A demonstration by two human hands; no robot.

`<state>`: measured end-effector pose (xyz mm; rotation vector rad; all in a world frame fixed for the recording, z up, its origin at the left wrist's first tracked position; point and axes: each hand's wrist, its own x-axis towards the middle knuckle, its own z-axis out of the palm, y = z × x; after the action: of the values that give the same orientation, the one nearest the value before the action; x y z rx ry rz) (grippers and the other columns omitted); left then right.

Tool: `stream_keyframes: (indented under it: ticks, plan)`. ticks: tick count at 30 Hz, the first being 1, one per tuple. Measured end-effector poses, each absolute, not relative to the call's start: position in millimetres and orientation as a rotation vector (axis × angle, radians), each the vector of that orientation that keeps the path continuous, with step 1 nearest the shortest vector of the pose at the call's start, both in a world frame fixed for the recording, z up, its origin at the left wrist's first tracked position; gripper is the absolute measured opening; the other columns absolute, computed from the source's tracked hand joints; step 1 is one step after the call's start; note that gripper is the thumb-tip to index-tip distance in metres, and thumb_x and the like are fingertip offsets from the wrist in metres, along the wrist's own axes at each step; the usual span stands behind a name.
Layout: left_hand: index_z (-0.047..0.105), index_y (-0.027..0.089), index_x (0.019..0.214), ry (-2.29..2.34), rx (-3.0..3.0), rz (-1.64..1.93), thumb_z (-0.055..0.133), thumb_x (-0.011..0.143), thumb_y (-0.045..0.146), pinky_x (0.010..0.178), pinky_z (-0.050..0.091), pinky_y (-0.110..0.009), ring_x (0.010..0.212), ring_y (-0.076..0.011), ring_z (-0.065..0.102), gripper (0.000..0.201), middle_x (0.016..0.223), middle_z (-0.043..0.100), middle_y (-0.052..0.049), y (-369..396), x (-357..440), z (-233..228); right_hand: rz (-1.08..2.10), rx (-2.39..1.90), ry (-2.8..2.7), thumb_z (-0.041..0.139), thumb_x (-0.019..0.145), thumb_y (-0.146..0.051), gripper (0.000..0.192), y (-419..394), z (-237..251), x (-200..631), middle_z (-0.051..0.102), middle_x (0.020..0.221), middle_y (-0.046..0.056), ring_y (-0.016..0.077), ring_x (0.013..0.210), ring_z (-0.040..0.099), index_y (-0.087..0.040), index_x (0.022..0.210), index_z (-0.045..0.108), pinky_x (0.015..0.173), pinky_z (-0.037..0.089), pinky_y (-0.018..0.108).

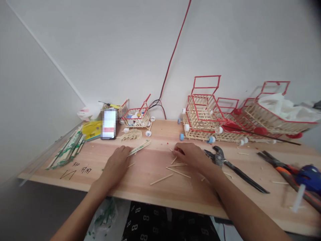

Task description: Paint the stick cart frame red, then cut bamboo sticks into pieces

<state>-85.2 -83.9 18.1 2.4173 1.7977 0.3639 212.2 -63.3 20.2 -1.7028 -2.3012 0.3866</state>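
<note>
My left hand (117,164) lies on the wooden table with its fingers stretched forward. Against its thumb side is a paper-wrapped chopstick packet (139,148) with green print; whether the hand grips it I cannot tell. My right hand (192,153) is closed, its fingertips curled low over the tabletop. A short wooden stick (171,150) pokes out at those fingertips, partly hidden. Loose cut sticks (162,179) are scattered between the hands and below the right one. Just right of my right hand sit pliers-like cutters (218,157) with dark handles.
Stick-built carts with red trim (205,107) stand along the back right; a small stick basket (136,117) is at back left. A phone (109,124), a yellow packet (91,130) and wrapped chopsticks (67,147) lie left. Orange-handled pliers (283,170) and a blue object (309,177) are right.
</note>
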Motion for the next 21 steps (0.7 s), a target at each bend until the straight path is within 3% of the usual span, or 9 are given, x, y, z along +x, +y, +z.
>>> stream_keyframes:
  ticks: [5, 13, 18, 21]
  plan:
    - [0.059, 0.018, 0.100, 1.559, 2.395, 0.564, 0.038, 0.090, 0.018, 0.086, 0.042, -0.033, 0.096, -0.0210, 0.055, 0.024, 0.098, 0.061, -0.007, -79.8, -66.8, 19.3, 0.409, -1.664, -2.290, 0.051, 0.090, -0.028, 0.021, -59.3, 13.8, 213.1, 0.069, 0.082, 0.007, 0.0167, 0.077, 0.059, -0.018, 0.082, 0.067, 0.065, 0.034, 0.026]
    - [0.048, 0.019, 0.065, 1.583, 2.335, 0.786, 0.036, 0.089, 0.024, 0.061, 0.034, -0.027, 0.066, -0.0166, 0.049, 0.027, 0.067, 0.054, -0.002, -60.3, -50.5, 31.0, 0.390, -1.492, -2.105, 0.049, 0.090, -0.031, 0.025, -59.1, 15.8, 205.7, 0.069, 0.081, 0.006, 0.0167, 0.075, 0.059, -0.017, 0.082, 0.068, 0.069, 0.038, 0.027]
    - [0.048, 0.018, 0.060, 1.328, 2.119, 0.849, 0.041, 0.087, 0.028, 0.058, 0.033, -0.023, 0.059, -0.0130, 0.047, 0.029, 0.058, 0.049, 0.002, -51.6, -36.5, 35.5, 0.660, -1.313, -1.861, 0.053, 0.086, -0.037, 0.029, -56.7, 15.9, 200.9, 0.072, 0.102, 0.008, 0.0190, 0.088, 0.063, -0.019, 0.101, 0.071, 0.074, 0.045, 0.029]
    - [0.052, 0.017, 0.061, 1.227, 2.032, 0.833, 0.044, 0.085, 0.029, 0.057, 0.033, -0.022, 0.057, -0.0120, 0.046, 0.028, 0.057, 0.051, 0.003, -50.4, -26.5, 40.3, 0.827, -1.260, -1.755, 0.054, 0.084, -0.042, 0.037, -54.5, 14.2, 200.2, 0.071, 0.103, 0.008, 0.0194, 0.089, 0.063, -0.018, 0.109, 0.069, 0.075, 0.046, 0.029]
